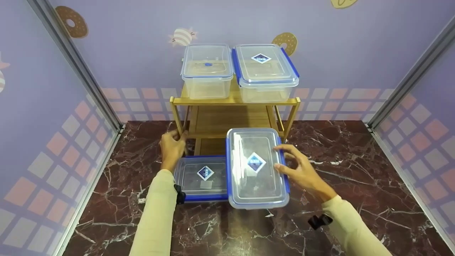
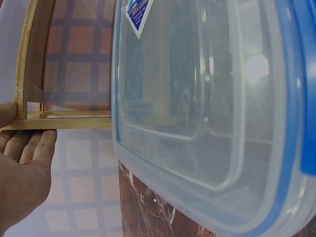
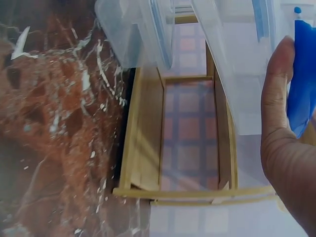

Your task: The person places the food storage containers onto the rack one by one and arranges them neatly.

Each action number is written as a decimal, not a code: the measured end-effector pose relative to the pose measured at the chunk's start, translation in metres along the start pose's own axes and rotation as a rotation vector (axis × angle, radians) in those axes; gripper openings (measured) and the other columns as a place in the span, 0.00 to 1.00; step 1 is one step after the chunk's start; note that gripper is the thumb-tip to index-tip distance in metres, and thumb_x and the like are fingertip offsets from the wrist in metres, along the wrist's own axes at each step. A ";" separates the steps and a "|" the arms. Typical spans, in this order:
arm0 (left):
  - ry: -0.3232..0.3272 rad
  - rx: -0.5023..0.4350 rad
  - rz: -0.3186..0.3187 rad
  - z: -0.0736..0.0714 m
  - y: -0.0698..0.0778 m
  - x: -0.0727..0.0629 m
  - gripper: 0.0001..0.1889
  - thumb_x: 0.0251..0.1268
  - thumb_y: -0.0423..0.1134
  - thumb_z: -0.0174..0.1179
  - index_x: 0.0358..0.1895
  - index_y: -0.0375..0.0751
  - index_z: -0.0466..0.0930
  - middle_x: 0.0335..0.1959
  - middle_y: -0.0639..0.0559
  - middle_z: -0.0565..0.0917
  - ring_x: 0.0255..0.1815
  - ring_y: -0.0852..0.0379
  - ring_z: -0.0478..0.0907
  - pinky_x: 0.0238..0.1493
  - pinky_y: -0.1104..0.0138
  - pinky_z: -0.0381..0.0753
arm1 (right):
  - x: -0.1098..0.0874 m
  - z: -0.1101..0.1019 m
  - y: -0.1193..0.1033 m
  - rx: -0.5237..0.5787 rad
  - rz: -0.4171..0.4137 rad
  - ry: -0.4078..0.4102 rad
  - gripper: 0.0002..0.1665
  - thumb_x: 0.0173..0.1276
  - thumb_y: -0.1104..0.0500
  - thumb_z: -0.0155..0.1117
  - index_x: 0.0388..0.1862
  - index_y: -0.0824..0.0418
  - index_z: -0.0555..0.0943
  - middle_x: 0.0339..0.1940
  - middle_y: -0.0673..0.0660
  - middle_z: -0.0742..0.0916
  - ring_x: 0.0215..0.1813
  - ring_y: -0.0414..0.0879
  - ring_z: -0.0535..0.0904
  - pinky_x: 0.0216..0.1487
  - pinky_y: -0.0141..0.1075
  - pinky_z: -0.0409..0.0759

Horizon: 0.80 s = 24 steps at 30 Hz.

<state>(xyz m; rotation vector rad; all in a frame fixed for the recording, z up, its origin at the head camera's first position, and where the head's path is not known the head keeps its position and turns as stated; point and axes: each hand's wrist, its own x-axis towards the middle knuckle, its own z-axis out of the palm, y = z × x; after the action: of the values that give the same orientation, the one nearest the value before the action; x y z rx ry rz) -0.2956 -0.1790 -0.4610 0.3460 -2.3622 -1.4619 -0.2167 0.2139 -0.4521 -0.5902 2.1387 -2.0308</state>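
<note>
A clear plastic food container (image 1: 257, 169) with a lid and blue side clips is in my right hand (image 1: 300, 169). My fingers grip its right edge, and in the right wrist view the thumb (image 3: 276, 89) lies against a blue clip (image 3: 303, 74). My left hand (image 1: 172, 147) holds the front left post of a two-tier wooden rack (image 1: 234, 101); in the left wrist view the fingers (image 2: 37, 145) curl under the wood. A second lidded container (image 1: 188, 170) sits on the counter in front of the rack, partly hidden by the held one.
On the rack's top stand two clear containers, the left one (image 1: 208, 85) with a plain lid, the right one (image 1: 265, 92) with blue clips. The rack stands on a dark red marbled counter (image 1: 341, 185). Patterned walls (image 1: 142, 64) enclose the back and both sides.
</note>
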 end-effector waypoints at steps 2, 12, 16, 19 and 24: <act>0.001 0.003 -0.004 0.000 0.000 0.000 0.14 0.70 0.41 0.65 0.51 0.36 0.88 0.44 0.41 0.89 0.49 0.45 0.86 0.56 0.53 0.80 | 0.009 0.004 -0.002 -0.014 -0.002 -0.007 0.30 0.69 0.67 0.67 0.67 0.60 0.71 0.54 0.73 0.78 0.41 0.62 0.85 0.32 0.57 0.85; 0.005 0.009 -0.003 -0.001 0.003 -0.002 0.14 0.70 0.42 0.65 0.50 0.35 0.88 0.44 0.41 0.89 0.48 0.45 0.85 0.56 0.53 0.79 | 0.051 0.025 -0.006 -0.107 -0.039 0.018 0.30 0.67 0.64 0.70 0.67 0.58 0.74 0.55 0.65 0.79 0.46 0.58 0.81 0.34 0.51 0.86; 0.012 0.007 0.005 -0.001 0.003 -0.002 0.13 0.70 0.41 0.65 0.48 0.36 0.89 0.42 0.41 0.90 0.46 0.46 0.85 0.55 0.54 0.80 | 0.064 0.032 -0.009 -0.138 -0.023 0.009 0.30 0.69 0.60 0.70 0.68 0.56 0.73 0.55 0.64 0.81 0.43 0.57 0.81 0.33 0.44 0.84; 0.011 0.008 -0.002 -0.001 0.003 -0.002 0.13 0.70 0.42 0.65 0.49 0.37 0.89 0.43 0.42 0.90 0.46 0.46 0.86 0.55 0.54 0.80 | 0.072 0.036 -0.012 -0.141 0.010 0.007 0.31 0.69 0.57 0.71 0.69 0.53 0.72 0.59 0.62 0.80 0.45 0.58 0.82 0.37 0.44 0.85; -0.003 0.018 -0.019 -0.002 0.002 -0.002 0.14 0.71 0.43 0.64 0.50 0.38 0.89 0.44 0.43 0.90 0.48 0.46 0.86 0.58 0.54 0.79 | 0.084 0.041 -0.017 -0.126 0.040 0.017 0.32 0.69 0.60 0.69 0.71 0.56 0.71 0.61 0.62 0.79 0.49 0.54 0.81 0.40 0.48 0.86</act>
<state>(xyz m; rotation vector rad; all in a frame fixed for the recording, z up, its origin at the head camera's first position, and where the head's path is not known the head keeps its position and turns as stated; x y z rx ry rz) -0.2928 -0.1791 -0.4585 0.3722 -2.3816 -1.4520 -0.2753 0.1446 -0.4249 -0.5427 2.2822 -1.8981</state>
